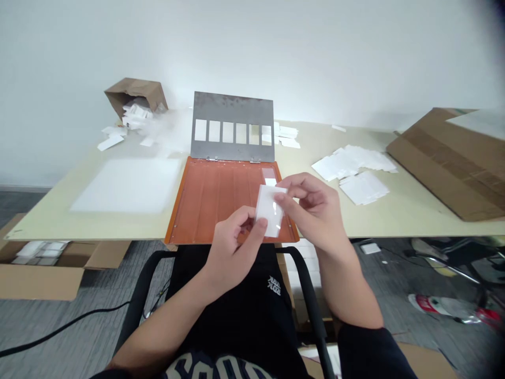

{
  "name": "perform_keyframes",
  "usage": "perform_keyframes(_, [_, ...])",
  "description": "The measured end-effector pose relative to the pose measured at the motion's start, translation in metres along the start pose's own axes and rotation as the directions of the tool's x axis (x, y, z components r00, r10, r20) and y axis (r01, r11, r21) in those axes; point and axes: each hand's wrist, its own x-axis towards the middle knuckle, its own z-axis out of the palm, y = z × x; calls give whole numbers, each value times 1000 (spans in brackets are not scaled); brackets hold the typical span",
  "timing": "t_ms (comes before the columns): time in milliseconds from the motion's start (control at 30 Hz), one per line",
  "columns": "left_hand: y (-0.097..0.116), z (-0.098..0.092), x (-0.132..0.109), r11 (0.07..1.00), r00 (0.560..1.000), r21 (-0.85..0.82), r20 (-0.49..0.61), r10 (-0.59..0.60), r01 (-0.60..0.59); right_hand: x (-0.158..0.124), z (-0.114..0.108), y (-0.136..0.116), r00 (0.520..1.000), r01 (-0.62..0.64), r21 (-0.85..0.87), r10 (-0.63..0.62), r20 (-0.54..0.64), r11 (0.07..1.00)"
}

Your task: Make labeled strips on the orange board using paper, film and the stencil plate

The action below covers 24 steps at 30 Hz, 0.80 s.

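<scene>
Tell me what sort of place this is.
Probably a workroom: a long table, an orange tray with its metal lid raised, and a cardboard box spilling white pieces.

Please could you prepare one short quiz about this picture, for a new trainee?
1. How many rectangular openings does the raised grey plate have?
2. Who holds the small white piece? A: left hand only; B: right hand only; C: both hands.
3. Fill in: the grey plate is joined to the orange base by two ____.

Key: 1. Six. 2. C: the left hand and the right hand. 3. Hinges.
</scene>
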Motion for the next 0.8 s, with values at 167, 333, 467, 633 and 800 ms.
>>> perform_keyframes(167, [11, -1, -8, 993, 1000, -116, 10, -9, 10, -5, 0, -15, 1000, -10, 34, 10, -14, 999])
perform_keyframes(333, [19, -3, -11, 989, 1000, -145, 18, -5, 8, -7, 0, -22, 999, -31, 116, 29, 12, 993])
perform_keyframes(467, [23, -4, -12, 984, 1000, -176, 27, 6, -2, -7, 0, -23, 998, -53, 181, 47, 37, 982])
perform_keyframes(633, [23, -3, -15, 988, 999, -151, 21, 47, -44, -9, -1, -20, 998, -63, 215, 57, 32, 975])
perform_keyframes(800, [23, -1, -17, 987, 996, -137, 20, 92, -89, -12, -1, -23, 998, -57, 269, 53, 23, 961])
